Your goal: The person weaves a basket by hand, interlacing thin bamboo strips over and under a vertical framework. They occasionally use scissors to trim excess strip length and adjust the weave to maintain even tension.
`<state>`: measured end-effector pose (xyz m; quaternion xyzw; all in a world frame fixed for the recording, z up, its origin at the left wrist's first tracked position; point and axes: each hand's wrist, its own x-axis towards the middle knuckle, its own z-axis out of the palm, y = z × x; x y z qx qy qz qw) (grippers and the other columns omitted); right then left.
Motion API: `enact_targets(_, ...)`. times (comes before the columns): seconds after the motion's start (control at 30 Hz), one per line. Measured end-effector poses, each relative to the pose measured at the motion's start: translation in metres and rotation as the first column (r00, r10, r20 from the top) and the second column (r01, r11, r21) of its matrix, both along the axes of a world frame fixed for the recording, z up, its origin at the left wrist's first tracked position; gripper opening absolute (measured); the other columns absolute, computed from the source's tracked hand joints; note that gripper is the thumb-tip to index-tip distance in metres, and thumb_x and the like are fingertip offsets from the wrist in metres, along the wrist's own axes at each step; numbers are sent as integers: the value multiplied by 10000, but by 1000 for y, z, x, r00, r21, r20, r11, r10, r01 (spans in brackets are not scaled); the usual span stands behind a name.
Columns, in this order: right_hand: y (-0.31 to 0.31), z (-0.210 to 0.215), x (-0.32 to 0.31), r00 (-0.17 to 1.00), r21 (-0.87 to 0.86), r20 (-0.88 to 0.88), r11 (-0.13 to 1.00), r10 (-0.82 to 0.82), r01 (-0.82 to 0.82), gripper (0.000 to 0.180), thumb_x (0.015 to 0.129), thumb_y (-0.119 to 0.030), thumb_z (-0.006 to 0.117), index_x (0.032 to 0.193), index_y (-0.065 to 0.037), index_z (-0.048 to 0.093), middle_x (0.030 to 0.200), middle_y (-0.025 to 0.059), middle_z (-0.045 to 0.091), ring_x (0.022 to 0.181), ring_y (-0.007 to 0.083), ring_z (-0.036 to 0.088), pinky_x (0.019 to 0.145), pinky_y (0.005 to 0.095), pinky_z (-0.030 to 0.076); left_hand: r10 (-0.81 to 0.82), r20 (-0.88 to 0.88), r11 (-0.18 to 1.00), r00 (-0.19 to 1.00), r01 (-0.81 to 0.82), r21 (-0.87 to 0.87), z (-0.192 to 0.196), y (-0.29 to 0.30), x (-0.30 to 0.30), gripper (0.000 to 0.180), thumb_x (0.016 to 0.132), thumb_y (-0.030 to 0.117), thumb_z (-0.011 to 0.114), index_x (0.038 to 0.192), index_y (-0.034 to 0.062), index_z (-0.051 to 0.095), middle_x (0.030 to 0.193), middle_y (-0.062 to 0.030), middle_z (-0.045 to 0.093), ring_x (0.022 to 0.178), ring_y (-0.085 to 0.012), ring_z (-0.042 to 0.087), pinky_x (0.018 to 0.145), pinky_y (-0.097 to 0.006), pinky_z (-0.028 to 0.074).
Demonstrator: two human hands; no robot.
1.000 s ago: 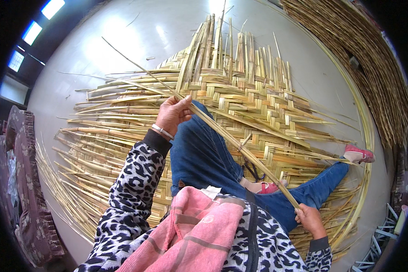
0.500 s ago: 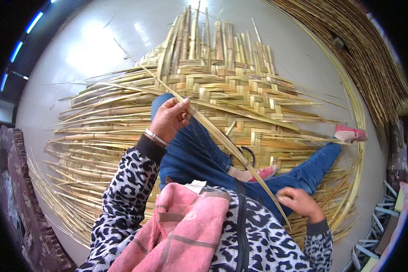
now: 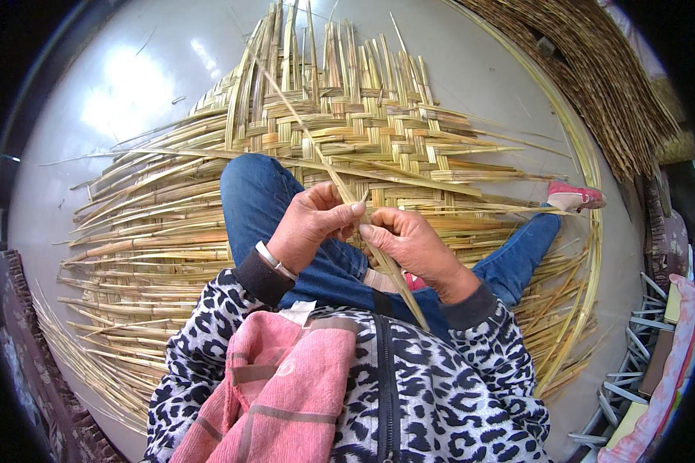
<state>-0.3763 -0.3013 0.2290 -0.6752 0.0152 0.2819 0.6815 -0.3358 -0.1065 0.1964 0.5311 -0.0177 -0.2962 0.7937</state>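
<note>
A long, pale reed strip (image 3: 316, 150) slants across my lap, from the far end of the weave down toward my waist. My left hand (image 3: 314, 221) pinches it near its middle between thumb and fingers. Close beside it, my right hand (image 3: 415, 248) is closed on the same strip, thumb on top. The two thumbs almost meet there. Under my legs spreads a partly woven reed mat (image 3: 347, 127), greenish yellow, with loose strip ends fanning out on its sides and far edge. My bent left knee (image 3: 259, 185) rests over it.
A thick bundle of brown reeds (image 3: 610, 100) lies at the far right. Long thin strips (image 3: 587, 231) curve along the mat's right side. Dark patterned cloth (image 3: 35, 370) hangs at the left rim. A metal frame (image 3: 622, 386) stands at the lower right. The floor (image 3: 104, 131) is smooth grey.
My right hand has come up and inward from near the strip's lower end to grip it beside my left hand. The left hand has moved slightly down and right; the view has shifted.
</note>
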Motion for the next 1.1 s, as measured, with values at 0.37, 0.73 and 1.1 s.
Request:
enact_targets(0.37,13,-17,-3,992,-3,-21,993,-121,121,176,956,-181,624,866,-39,572,666,-3,573,550,54,536,484,213,447,184,45,978,982,-188,93,-6,-5,-5,171,872,147,753,913,27,639,759,-24,670,620,-71,584,565,-198,460)
enact_targets(0.73,11,-4,-20,990,-60,-118,996,-71,64,188,969,-223,628,887,-69,558,652,-20,558,509,20,501,451,170,415,320,-12,944,947,-318,92,-19,8,2,152,884,158,741,883,61,624,748,0,646,608,-58,569,551,-195,459)
enact_targets(1.1,18,-23,-12,970,92,-241,996,16,7,411,982,-464,560,974,-53,571,767,40,630,622,92,618,557,205,502,200,-61,980,978,-200,2,-12,15,-6,135,912,182,705,957,104,605,764,33,612,621,-57,571,550,-201,476)
